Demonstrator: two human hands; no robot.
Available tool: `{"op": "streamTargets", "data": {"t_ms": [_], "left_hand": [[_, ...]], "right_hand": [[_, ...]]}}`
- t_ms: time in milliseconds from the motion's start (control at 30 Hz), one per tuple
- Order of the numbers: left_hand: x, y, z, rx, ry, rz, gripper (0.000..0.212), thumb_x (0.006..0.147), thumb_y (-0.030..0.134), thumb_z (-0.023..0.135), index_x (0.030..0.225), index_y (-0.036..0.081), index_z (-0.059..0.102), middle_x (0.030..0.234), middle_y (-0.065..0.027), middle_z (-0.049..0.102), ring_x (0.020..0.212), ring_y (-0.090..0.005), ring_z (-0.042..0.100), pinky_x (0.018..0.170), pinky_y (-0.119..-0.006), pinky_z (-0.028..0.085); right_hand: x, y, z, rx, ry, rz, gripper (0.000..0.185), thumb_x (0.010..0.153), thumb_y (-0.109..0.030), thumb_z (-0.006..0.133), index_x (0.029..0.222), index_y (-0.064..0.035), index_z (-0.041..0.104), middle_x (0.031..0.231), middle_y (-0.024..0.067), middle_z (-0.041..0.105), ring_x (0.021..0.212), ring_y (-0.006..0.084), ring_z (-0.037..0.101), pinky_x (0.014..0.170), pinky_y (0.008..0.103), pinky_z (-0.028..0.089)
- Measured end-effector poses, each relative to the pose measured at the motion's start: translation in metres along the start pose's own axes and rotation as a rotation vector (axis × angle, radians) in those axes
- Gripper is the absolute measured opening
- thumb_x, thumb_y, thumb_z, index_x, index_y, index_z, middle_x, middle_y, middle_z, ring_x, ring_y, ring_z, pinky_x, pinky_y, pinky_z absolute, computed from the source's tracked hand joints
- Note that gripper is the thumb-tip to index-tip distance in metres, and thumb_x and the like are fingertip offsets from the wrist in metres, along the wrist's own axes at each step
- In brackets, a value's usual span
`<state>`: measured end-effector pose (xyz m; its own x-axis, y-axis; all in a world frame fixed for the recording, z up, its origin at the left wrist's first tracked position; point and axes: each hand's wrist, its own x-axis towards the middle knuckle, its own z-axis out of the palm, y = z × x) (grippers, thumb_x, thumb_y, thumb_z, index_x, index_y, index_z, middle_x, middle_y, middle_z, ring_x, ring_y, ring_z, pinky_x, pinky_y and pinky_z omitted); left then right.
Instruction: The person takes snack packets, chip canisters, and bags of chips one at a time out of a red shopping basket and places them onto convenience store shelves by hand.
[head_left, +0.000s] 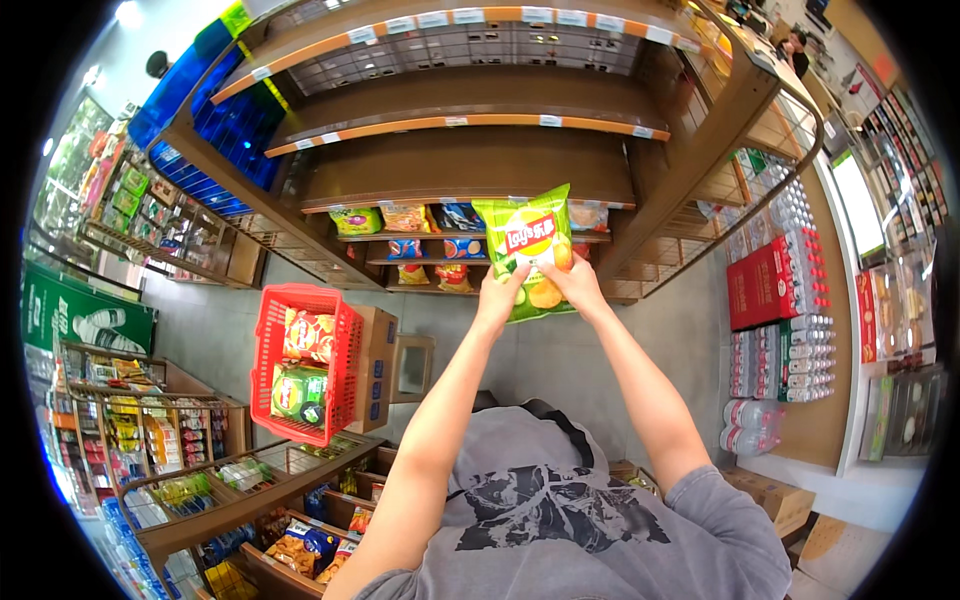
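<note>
A green bag of Lay's potato chips (527, 234) is held up in front of the shelf unit, its printed front facing me. My left hand (501, 296) grips its lower left side, and my right hand (576, 283) grips the lower right, both thumbs on the front. Behind the bag, the brown shelf (465, 161) bears no goods where it shows. Lower tiers hold a green snack bag (355, 220), blue bags and red-and-yellow bags. To the left, a red plastic basket (341, 360) contains a red chip bag (307, 335) and a green chip bag (298, 394).
Cardboard boxes (375, 367) stand beside the basket. Stocked snack racks (255, 495) are at the lower left. Packs of bottled water (806, 352) stand along the right. A person (793, 52) is far off at the upper right.
</note>
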<state>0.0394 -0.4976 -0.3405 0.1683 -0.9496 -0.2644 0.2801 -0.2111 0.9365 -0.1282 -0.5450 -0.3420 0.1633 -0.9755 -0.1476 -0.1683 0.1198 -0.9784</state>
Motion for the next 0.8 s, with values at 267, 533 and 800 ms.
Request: {"op": "streamTargets", "data": {"t_ms": [267,533,800], "left_hand": [[-0.019,0.004,-0.079,0.037,0.19,0.02,0.051,0.088,0.031,0.074,0.126,0.003,0.058,0.115,-0.0095,0.068,0.103,-0.0148,0.064,0.089,-0.03,0.05],[-0.035,0.018,-0.174,0.026,0.375,-0.003,0.053,0.09,0.032,0.073,0.129,0.002,0.054,0.119,-0.0093,0.066,0.106,-0.0149,0.063,0.091,-0.03,0.05],[-0.063,0.027,-0.257,-0.061,0.637,0.052,0.059,0.084,0.04,0.076,0.126,0.001,0.058,0.114,-0.0131,0.07,0.104,-0.0191,0.066,0.091,-0.033,0.049]], "right_hand": [[-0.003,-0.017,0.084,-0.03,-0.15,0.027,0.048,0.088,-0.028,0.075,0.122,-0.0003,0.059,0.114,0.008,0.068,0.102,0.0133,0.063,0.09,0.0305,0.05],[0.009,-0.026,0.189,-0.099,-0.322,-0.01,0.046,0.089,-0.029,0.073,0.122,0.0003,0.058,0.114,0.0076,0.067,0.102,0.0136,0.062,0.091,0.0306,0.05],[0.01,-0.049,0.299,-0.197,-0.517,-0.077,0.056,0.085,-0.034,0.076,0.124,0.0008,0.057,0.115,0.0134,0.068,0.105,0.0205,0.065,0.092,0.0341,0.05]]}}
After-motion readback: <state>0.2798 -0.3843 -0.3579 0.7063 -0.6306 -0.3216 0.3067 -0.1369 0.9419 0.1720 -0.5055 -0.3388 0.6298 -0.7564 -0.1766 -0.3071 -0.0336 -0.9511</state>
